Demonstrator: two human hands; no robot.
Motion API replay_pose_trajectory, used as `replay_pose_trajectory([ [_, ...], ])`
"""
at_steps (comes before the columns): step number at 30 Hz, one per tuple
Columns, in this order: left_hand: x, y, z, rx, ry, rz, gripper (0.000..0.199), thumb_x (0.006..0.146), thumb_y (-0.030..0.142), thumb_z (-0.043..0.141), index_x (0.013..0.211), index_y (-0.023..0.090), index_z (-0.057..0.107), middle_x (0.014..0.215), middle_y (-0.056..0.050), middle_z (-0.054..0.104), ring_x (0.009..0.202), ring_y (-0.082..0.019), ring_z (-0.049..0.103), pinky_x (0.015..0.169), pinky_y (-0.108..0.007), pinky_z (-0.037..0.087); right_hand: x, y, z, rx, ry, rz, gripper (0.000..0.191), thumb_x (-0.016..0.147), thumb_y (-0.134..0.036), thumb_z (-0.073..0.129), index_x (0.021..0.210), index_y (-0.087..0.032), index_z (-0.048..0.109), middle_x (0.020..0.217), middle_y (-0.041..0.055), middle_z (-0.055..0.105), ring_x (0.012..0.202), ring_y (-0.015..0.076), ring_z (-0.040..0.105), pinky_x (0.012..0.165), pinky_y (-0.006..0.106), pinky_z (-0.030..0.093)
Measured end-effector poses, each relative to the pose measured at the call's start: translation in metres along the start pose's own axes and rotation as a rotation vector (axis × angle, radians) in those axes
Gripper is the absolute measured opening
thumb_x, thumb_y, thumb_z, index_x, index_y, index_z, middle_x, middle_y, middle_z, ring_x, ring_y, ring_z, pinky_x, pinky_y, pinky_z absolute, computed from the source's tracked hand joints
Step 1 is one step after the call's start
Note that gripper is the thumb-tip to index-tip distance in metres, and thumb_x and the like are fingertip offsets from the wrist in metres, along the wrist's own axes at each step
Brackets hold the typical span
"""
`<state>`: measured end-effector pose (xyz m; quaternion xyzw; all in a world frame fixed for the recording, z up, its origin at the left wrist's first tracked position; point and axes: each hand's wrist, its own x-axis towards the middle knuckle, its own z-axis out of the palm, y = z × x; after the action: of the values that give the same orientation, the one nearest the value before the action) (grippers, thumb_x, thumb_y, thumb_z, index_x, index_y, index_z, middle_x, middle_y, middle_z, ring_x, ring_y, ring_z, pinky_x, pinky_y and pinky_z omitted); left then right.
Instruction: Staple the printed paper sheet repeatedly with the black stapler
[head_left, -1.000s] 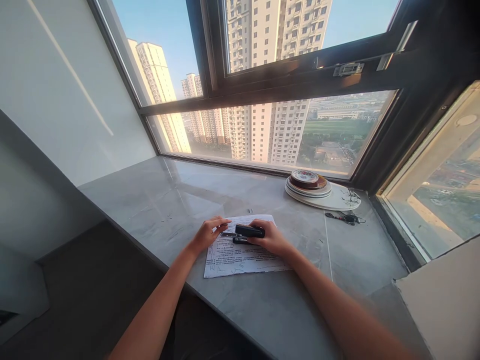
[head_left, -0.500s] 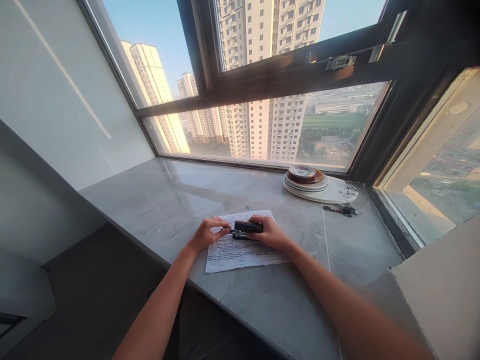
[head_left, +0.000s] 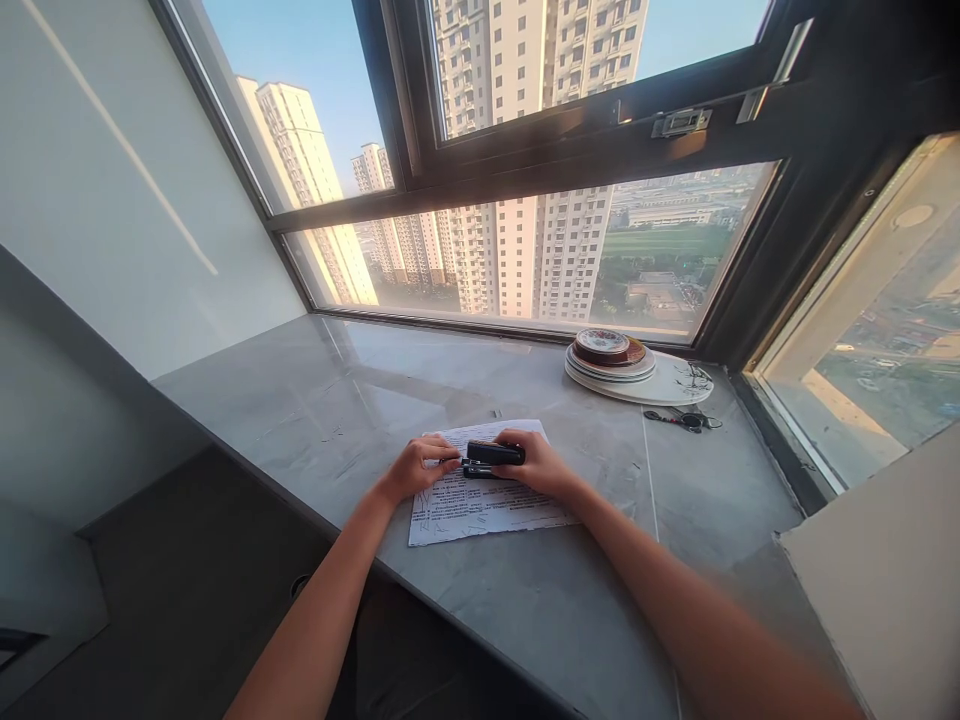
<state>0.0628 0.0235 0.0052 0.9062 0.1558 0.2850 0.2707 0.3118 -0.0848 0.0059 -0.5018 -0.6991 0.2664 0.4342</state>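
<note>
A black stapler (head_left: 495, 454) is held level over printed paper sheets (head_left: 480, 513), its upper and lower arms parted. My right hand (head_left: 538, 465) wraps round its right end. At its left end, my left hand (head_left: 420, 466) has thumb and fingertips pinched together by the stapler's mouth. Whatever lies between those fingertips is too small to make out. The sheets rest on the grey counter (head_left: 495, 590), partly covered by both hands. Just beyond them lies a small metallic strip (head_left: 497, 414), perhaps staples.
Stacked plates and a round dish (head_left: 604, 345) sit on an oval white board (head_left: 679, 380) by the window. A bunch of keys (head_left: 686, 420) lies in front of them. The counter's front edge runs diagonally below my forearms. A dark window frame (head_left: 525, 185) borders the back.
My left fingertips have closed in slightly at the stapler's mouth, covering more of the metal there. My right hand and the stapler stay nearly in place; the view shifts a little.
</note>
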Motion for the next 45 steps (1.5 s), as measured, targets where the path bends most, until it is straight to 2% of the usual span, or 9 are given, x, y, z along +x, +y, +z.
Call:
replay_pose_trajectory([
  [11,0.000,-0.001,-0.001,0.092,-0.023,0.064,0.020,0.091,0.034,0.067,0.104,0.024,0.079,0.098,-0.008,0.078,0.090,-0.022,0.071,0.092,-0.039,0.048,0.001,0.002,0.000,0.016,-0.016,0.009,0.019,0.074,-0.030,0.075,0.086,-0.018,0.066,0.079,-0.0034,0.061,0.076,0.0145,0.054,0.067,0.024,0.037],
  [20,-0.008,0.002,-0.021,-0.212,-0.015,-0.171,0.025,0.087,0.034,0.070,0.107,0.021,0.079,0.098,-0.009,0.076,0.091,-0.022,0.068,0.082,-0.033,0.053,-0.002,-0.001,-0.010,0.142,0.069,0.051,0.020,0.070,-0.031,0.077,0.083,-0.016,0.070,0.077,-0.0024,0.058,0.074,0.0149,0.052,0.066,0.025,0.037],
  [26,-0.002,0.005,-0.009,-0.156,-0.013,-0.119,0.031,0.070,0.036,0.086,0.095,0.021,0.079,0.085,-0.003,0.072,0.083,-0.019,0.062,0.084,-0.032,0.049,-0.004,-0.010,0.005,0.091,-0.087,-0.113,0.022,0.073,-0.030,0.079,0.089,-0.017,0.071,0.084,-0.0004,0.061,0.076,0.0149,0.055,0.069,0.025,0.039],
  [32,-0.001,0.004,-0.002,-0.092,-0.067,-0.090,0.029,0.073,0.039,0.082,0.096,0.022,0.078,0.087,-0.003,0.071,0.084,-0.018,0.060,0.086,-0.032,0.046,-0.003,-0.017,0.016,0.006,-0.187,-0.157,0.026,0.079,-0.033,0.076,0.098,-0.020,0.065,0.090,-0.0009,0.061,0.083,0.0156,0.055,0.074,0.025,0.040],
  [36,-0.002,-0.003,-0.008,-0.125,0.052,-0.159,0.034,0.072,0.042,0.083,0.099,0.022,0.076,0.090,-0.003,0.072,0.083,-0.018,0.060,0.083,-0.031,0.047,-0.002,-0.018,0.003,-0.011,-0.285,-0.100,0.028,0.082,-0.040,0.072,0.099,-0.020,0.063,0.092,-0.0003,0.061,0.083,0.0161,0.054,0.074,0.025,0.041],
  [39,-0.003,-0.012,-0.013,-0.073,0.260,-0.267,0.026,0.086,0.044,0.068,0.092,0.020,0.076,0.085,-0.003,0.073,0.078,-0.017,0.059,0.079,-0.029,0.045,-0.009,-0.013,-0.019,-0.016,-0.360,-0.054,0.035,0.081,-0.048,0.072,0.100,-0.020,0.063,0.094,0.0006,0.061,0.083,0.0172,0.055,0.074,0.027,0.044],
  [41,-0.003,-0.017,-0.015,-0.025,0.367,-0.332,0.032,0.093,0.046,0.058,0.087,0.019,0.075,0.079,-0.003,0.072,0.074,-0.016,0.059,0.074,-0.028,0.043,-0.020,-0.003,-0.037,-0.014,-0.380,-0.014,0.042,0.081,-0.055,0.070,0.103,-0.020,0.065,0.097,0.0021,0.063,0.086,0.0192,0.057,0.076,0.029,0.046],
  [43,-0.003,-0.021,-0.016,-0.002,0.409,-0.368,0.038,0.095,0.047,0.051,0.086,0.019,0.075,0.075,-0.002,0.072,0.071,-0.016,0.059,0.070,-0.027,0.041,-0.030,0.013,-0.055,0.047,-0.317,0.041,0.048,0.084,-0.063,0.063,0.105,-0.020,0.067,0.103,0.0055,0.065,0.093,0.0230,0.060,0.080,0.033,0.050],
  [45,-0.003,-0.024,-0.016,0.004,0.427,-0.386,0.041,0.096,0.048,0.048,0.086,0.019,0.074,0.073,-0.002,0.071,0.069,-0.016,0.059,0.068,-0.027,0.041,-0.035,0.030,-0.070,0.136,-0.054,0.080,0.056,0.096,-0.066,0.037,0.101,-0.019,0.068,0.104,0.0089,0.066,0.097,0.0245,0.061,0.081,0.036,0.052],
])
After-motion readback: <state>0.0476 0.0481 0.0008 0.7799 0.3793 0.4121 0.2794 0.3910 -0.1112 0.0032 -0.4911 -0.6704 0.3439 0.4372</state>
